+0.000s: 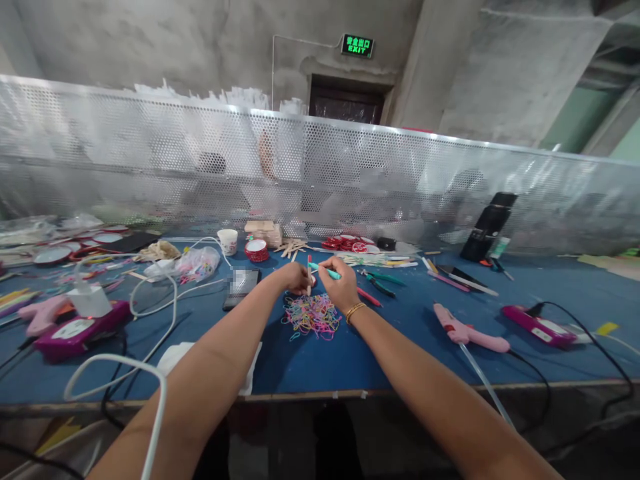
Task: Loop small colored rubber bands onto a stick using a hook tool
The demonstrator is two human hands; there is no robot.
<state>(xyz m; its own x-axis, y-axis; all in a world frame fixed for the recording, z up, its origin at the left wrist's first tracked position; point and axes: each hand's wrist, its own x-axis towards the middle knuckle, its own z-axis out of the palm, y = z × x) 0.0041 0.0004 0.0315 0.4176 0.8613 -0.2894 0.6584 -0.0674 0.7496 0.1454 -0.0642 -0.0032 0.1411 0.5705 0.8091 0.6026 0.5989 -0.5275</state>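
Note:
My left hand (299,277) is closed on a slim wooden stick (309,291) with a red upper end, held upright. My right hand (341,283) grips a teal marker pen (331,272), pointed left, its tip at the stick's upper part; whether it touches I cannot tell. Just below both hands lies a heap of small multicoloured wire loops (313,317), perhaps pins. A small round piece behind the stick is mostly hidden by my fingers. To the right of my right hand lie a red pen (370,297) and green-handled pliers (381,283).
Pink glue guns lie at right (470,331) and left, beside purple boxes (537,327). A phone (241,289) and white cable (173,300) are left of my arm. Behind stand a paper cup (228,242), wooden sticks (294,249), red-rimmed discs (257,249) and a perforated metal screen (350,160).

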